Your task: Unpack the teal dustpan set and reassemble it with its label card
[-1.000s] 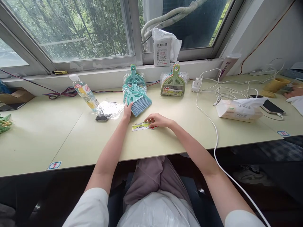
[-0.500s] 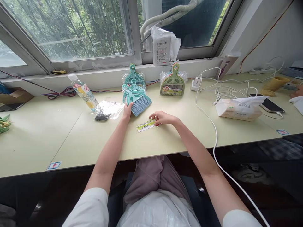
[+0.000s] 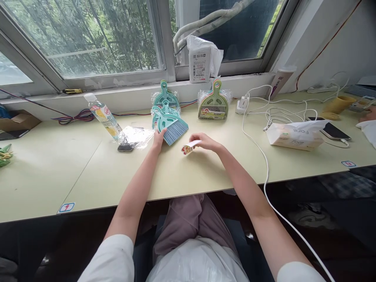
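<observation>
My left hand (image 3: 159, 140) rests with closed fingers on the bristle end of a teal mini brush (image 3: 172, 129), which lies on a teal dustpan (image 3: 162, 113). My right hand (image 3: 203, 141) pinches a small printed paper label (image 3: 188, 147) and holds it lifted off the pale desk (image 3: 205, 172). A second teal dustpan set in plastic wrap (image 3: 165, 96) leans against the sill behind. A multicoloured wrapped dustpan set (image 3: 214, 104) stands to its right.
A plastic bottle (image 3: 103, 116) and an empty clear wrapper (image 3: 134, 136) lie left of the brush. White cables (image 3: 258, 129), a charger (image 3: 242, 105), a tissue pack (image 3: 296, 134) and a phone (image 3: 335, 131) sit to the right. Another person's hand (image 3: 368, 114) shows at the far right edge.
My right hand slid the label to the right, then picked it up off the desk. My left hand stayed on the brush.
</observation>
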Action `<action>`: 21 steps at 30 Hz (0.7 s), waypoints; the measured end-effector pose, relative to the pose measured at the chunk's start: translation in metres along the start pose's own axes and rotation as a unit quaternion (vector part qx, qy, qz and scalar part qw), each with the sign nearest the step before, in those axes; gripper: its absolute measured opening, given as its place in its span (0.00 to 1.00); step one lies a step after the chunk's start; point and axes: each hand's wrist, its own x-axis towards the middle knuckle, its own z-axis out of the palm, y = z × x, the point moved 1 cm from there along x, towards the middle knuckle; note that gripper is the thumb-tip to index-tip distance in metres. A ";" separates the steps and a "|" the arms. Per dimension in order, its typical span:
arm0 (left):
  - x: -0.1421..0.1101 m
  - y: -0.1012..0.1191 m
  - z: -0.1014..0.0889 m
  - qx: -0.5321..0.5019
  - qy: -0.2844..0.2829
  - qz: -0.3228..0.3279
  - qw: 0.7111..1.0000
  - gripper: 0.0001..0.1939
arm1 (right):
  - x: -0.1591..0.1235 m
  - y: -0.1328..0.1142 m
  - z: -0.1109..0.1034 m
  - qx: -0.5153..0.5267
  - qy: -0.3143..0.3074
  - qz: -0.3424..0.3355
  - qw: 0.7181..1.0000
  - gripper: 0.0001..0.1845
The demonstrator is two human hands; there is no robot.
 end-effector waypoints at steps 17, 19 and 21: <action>-0.059 0.011 0.053 -0.077 -0.174 0.046 0.981 0.31 | 0.011 0.011 0.017 0.159 0.169 0.104 0.967 0.16; -0.059 0.010 0.054 -0.086 -0.168 0.062 0.980 0.30 | 0.010 0.009 0.018 0.115 0.174 0.099 0.973 0.18; -0.058 0.009 0.054 -0.091 -0.160 0.079 0.980 0.29 | 0.009 0.008 0.018 0.068 0.186 0.099 0.975 0.20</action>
